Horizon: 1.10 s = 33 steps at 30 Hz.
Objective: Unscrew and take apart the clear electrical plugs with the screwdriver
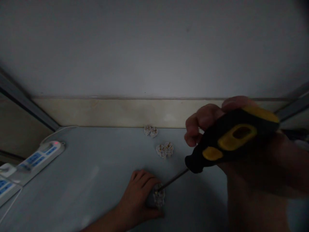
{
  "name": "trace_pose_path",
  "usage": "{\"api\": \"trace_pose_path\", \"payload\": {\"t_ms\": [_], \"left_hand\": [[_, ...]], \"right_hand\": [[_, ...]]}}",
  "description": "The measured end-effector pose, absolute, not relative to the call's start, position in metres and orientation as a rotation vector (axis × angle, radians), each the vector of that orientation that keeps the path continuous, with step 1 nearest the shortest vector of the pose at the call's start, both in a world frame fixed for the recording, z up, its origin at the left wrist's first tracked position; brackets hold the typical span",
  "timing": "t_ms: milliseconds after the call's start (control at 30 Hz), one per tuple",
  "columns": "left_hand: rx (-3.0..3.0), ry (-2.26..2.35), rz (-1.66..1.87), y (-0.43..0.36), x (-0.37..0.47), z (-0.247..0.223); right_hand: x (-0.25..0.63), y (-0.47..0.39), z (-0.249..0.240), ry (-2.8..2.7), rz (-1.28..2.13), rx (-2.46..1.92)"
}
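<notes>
My right hand (207, 119) is wrapped round the black and yellow handle of a screwdriver (224, 141), large and close to the camera. Its thin shaft slants down to the left, and the tip meets a small clear plastic piece with metal parts (159, 198) on the table. With thumb and fingers on either side, my left hand (138, 196) grips that clear piece against the tabletop. Farther back lie two similar clear pieces with brass-coloured upright pins, one nearer (165, 150) and one by the wall (151, 130). What the tip touches exactly is too dim to tell.
A white power strip (51, 153) with blue sockets, a red light and cables runs along the left of the grey table (96, 154). A pale wall (154, 58) with a cream ledge (108, 112) closes off the back. Frame posts stand on both sides.
</notes>
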<state>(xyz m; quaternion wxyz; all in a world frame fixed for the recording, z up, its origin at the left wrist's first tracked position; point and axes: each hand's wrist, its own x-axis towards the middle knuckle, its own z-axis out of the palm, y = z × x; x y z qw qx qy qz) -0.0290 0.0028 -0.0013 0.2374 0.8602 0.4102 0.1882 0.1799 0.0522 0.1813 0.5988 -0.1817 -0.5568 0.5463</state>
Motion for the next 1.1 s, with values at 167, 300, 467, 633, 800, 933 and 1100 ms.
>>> {"api": "trace_pose_path", "payload": {"t_ms": [167,300,467,633,800,933,1100], "left_hand": [[2.312,1.114,0.469,0.006,-0.029,0.002],[2.242,1.02,0.471,0.012,-0.036,0.011],[2.206,0.864,0.433,0.021,-0.05,0.025],[2.17,0.878,0.439,0.02,-0.052,0.021],[2.185,0.937,0.513,0.016,-0.046,0.01],[2.202,0.954,0.511,0.015,-0.045,0.009],[2.202,1.0,0.5,0.015,-0.045,0.009]], "right_hand": [[0.172,0.047,0.179,-1.217,1.259,-0.351],[0.171,0.046,0.179,-1.231,1.277,-0.284],[0.182,0.051,0.179,-1.295,1.327,-0.27],[0.182,0.052,0.182,-1.388,1.349,-0.229],[0.178,0.053,0.18,-1.536,1.116,-0.291],[0.171,0.049,0.175,-1.52,1.002,-0.283],[0.156,0.038,0.173,-1.372,0.814,-0.363]]}}
